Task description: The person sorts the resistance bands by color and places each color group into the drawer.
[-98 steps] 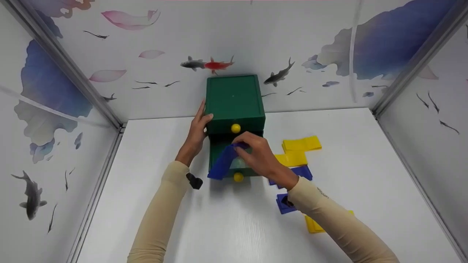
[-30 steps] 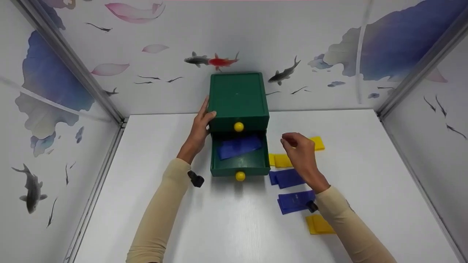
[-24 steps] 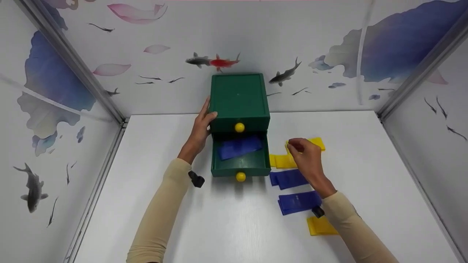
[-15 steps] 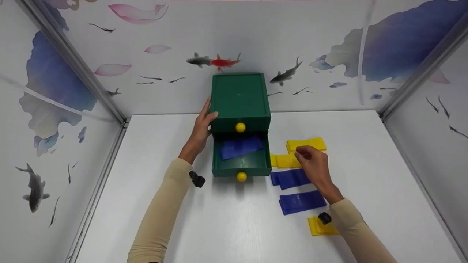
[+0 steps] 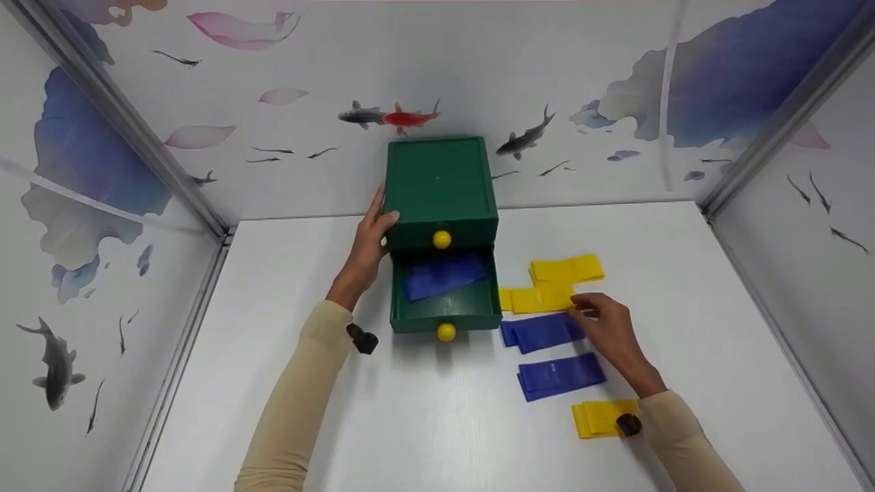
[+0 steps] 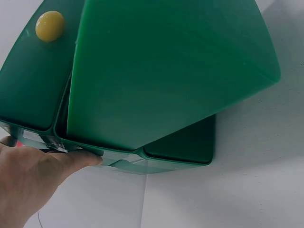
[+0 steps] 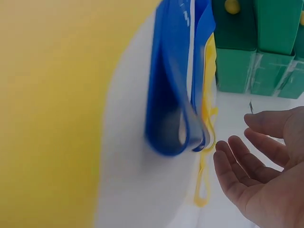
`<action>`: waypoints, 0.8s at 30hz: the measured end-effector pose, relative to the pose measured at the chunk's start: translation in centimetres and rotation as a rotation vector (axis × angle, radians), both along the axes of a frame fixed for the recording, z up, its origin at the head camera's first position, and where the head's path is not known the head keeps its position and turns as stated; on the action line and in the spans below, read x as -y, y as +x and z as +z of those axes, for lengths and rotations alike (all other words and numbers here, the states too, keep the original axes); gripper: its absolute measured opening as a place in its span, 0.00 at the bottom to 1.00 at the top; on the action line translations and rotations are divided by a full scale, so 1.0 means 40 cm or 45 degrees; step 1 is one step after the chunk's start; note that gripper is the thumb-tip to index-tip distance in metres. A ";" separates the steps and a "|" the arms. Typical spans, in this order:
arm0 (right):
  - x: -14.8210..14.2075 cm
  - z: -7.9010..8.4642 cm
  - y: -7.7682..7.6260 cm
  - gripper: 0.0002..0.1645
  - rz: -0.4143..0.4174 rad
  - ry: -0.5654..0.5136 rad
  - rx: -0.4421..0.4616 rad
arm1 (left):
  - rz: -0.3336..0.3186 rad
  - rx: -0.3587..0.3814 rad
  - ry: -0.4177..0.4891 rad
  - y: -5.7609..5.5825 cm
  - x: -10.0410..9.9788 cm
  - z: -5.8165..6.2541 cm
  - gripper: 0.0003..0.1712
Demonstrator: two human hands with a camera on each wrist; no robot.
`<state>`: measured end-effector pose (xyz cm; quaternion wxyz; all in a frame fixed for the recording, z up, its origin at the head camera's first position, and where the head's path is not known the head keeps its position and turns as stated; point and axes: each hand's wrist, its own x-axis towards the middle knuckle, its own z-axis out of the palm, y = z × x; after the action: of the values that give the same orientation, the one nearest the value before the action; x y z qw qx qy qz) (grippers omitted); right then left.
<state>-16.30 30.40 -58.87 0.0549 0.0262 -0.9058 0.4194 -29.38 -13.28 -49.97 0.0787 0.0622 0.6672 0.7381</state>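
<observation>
A green drawer cabinet [image 5: 441, 181] with yellow knobs stands against the back wall. Its lower drawer [image 5: 448, 321] is pulled out, and a blue folded elastic band [image 5: 444, 277] lies inside. My left hand [image 5: 362, 253] rests along the cabinet's left side, thumb at the front edge; its other fingers are partly hidden in the left wrist view. At the right end of the nearer yellow folded band [image 5: 543, 299] is my right hand [image 5: 608, 331]. In the right wrist view its fingers are loosely bent, with nothing between them, beside the looped ends of blue bands [image 7: 166, 114].
Farther back lies another yellow band [image 5: 567, 269]. Two groups of blue bands, an upper one [image 5: 547, 333] and a lower one [image 5: 560, 376], lie right of the drawer. Nearer, yellow bands [image 5: 595, 418] sit partly under the right wrist camera. Printed walls enclose the white table [image 5: 437, 424].
The blue band, earlier in my right hand, now lies in the drawer. My right hand has since moved right and nearer, down to the yellow band's end. The left hand stays on the cabinet.
</observation>
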 end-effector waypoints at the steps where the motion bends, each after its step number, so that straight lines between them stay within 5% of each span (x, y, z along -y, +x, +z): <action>1: -0.005 -0.004 0.003 0.19 0.000 0.001 0.007 | 0.004 -0.001 0.004 0.002 0.002 -0.001 0.45; 13: -0.033 -0.038 0.036 0.21 0.030 0.020 0.094 | 0.005 -0.001 0.000 0.007 0.006 -0.008 0.45; 24: -0.024 -0.032 0.025 0.26 -0.017 0.016 0.254 | -0.002 -0.010 -0.014 0.002 -0.002 0.003 0.45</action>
<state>-15.30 31.38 -60.14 -0.0330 -0.0213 -0.9095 0.4138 -29.30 -13.20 -49.86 0.0769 0.0651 0.6714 0.7342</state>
